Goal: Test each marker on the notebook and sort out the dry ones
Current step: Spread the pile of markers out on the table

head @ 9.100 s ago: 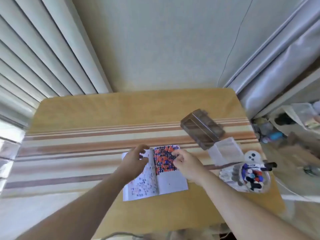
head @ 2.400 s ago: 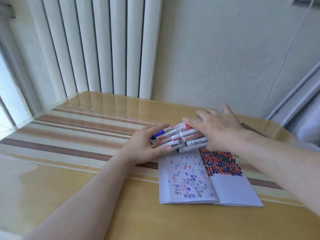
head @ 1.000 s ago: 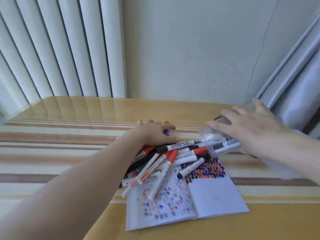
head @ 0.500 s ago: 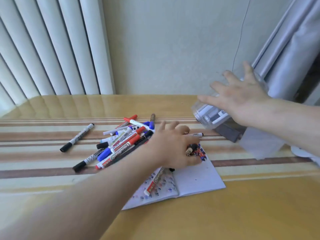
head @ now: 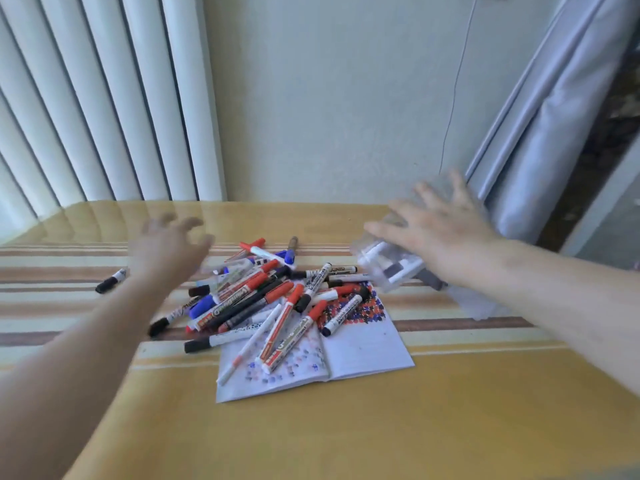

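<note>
An open notebook [head: 363, 348] with coloured test marks lies on the striped table [head: 346, 427]. A loose pile of several red, blue and black markers [head: 263, 296] covers its left page and the table beyond. One black marker [head: 110, 282] lies apart at the left. My left hand [head: 169, 247] hovers blurred above the left of the pile, fingers loosely curled, holding nothing. My right hand [head: 440, 226] grips a clear plastic jar [head: 388, 268] tipped on its side above the notebook's far right corner, with a few markers still inside.
A dark box [head: 431, 280] and a clear plastic sheet [head: 478, 303] lie on the table under my right wrist. White vertical blinds [head: 104, 98] hang at the back left and a grey curtain [head: 540, 133] at the right.
My left hand has lifted off the markers and swung up to the left. More markers now lie across the notebook. My right hand still holds the tipped jar, slightly lower.
</note>
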A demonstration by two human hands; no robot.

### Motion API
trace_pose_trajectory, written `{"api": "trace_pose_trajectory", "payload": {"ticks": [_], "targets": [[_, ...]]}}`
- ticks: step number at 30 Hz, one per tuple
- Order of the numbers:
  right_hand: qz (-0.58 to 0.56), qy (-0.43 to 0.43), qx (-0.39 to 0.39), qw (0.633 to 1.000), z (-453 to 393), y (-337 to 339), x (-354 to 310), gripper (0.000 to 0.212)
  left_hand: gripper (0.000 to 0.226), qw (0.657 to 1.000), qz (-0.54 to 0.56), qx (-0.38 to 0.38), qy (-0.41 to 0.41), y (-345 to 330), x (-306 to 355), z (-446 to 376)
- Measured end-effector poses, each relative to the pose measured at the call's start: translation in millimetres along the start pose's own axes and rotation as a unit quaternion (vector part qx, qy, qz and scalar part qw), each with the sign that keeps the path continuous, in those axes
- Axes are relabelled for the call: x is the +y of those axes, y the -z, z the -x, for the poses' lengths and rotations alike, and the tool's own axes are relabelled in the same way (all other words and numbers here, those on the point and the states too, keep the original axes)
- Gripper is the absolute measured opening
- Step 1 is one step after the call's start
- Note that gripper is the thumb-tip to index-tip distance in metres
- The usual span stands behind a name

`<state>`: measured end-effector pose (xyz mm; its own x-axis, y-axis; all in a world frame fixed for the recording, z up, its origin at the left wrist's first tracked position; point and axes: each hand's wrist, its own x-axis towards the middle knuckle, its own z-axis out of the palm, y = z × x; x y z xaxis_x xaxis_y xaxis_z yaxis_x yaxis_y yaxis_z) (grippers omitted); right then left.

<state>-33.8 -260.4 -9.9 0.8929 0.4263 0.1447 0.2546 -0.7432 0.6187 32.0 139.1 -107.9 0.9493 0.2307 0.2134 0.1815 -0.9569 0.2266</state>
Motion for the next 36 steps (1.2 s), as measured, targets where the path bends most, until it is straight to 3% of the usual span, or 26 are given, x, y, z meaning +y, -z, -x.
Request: {"api": "trace_pose_trajectory", "payload": {"ticks": [1, 3, 7, 9, 13, 15, 18, 21, 24, 27, 30, 33, 34, 36], "targets": [[0.021, 0.019, 0.004, 1.0, -6.1, -0.7, -8.6, 0.094, 0.064, 0.996, -0.029, -0.056, 0.06, -2.6, -32.3, -0.4], [0.034, 0.028, 0.008, 0.999, -16.5, -3.4, -19.9, 0.091, 0.071, 0.985, -0.063, -0.138, 0.08, -14.9, -71.9, 10.0], [0.147, 0.075, -0.015, 0.986, -31.3, -4.3, -35.0, 0.085, 0.071, 0.989, 0.106, -0.1, 0.02, -30.5, -57.3, 27.6], [0.163, 0.079, -0.033, 0.983, -33.7, -4.3, -32.9, 0.087, 0.066, 0.978, 0.159, -0.131, -0.01, -27.5, -33.8, 29.0], [0.2, 0.052, -0.058, 0.977, -29.0, -10.2, -16.8, 0.083, 0.087, 0.976, 0.123, -0.17, -0.057, -29.2, -14.3, 29.8], [0.177, 0.0, -0.06, 0.982, -24.9, -5.2, -0.9, 0.081, 0.09, 0.979, 0.111, -0.159, -0.058, -26.6, -11.6, 29.6], [0.052, -0.092, -0.02, 0.994, -4.2, 12.9, 22.7, 0.08, 0.083, 0.978, 0.11, -0.165, -0.057, -27.5, -10.9, 35.7], [-0.114, -0.17, 0.074, 0.976, 39.8, 29.5, 35.4, 0.099, 0.087, 0.983, 0.094, -0.148, -0.058, -28.6, -6.9, 44.4], [-0.373, -0.244, 0.112, 0.888, 90.7, 29.8, 32.9, 0.121, 0.09, 0.99, 0.058, -0.071, -0.102, -26.5, 18.7, 61.1], [-0.542, -0.274, 0.169, 0.776, 141.6, -0.4, 21.0, 0.121, 0.076, 0.973, 0.074, -0.022, -0.217, -23.8, 66.5, 82.3], [-0.61, -0.337, 0.226, 0.68, 177.2, -47.4, 8.9, 0.118, 0.067, 0.945, 0.062, -0.011, -0.32, -29.2, 105.8, 101.4], [-0.661, -0.402, 0.267, 0.575, 195.9, -91.0, 4.6, 0.112, 0.065, 0.933, 0.015, -0.023, -0.358, -36.3, 126.1, 113.3], [-0.67, -0.422, 0.26, 0.552, 197.9, -99.2, 2.4, 0.103, 0.066, 0.934, -0.007, -0.032, -0.357, -37.6, 128.7, 115.9], [-0.674, -0.44, 0.226, 0.549, 200.6, -111.3, -3.3, 0.095, 0.07, 0.935, -0.048, -0.048, -0.348, -39.1, 128.7, 118.6]]}}
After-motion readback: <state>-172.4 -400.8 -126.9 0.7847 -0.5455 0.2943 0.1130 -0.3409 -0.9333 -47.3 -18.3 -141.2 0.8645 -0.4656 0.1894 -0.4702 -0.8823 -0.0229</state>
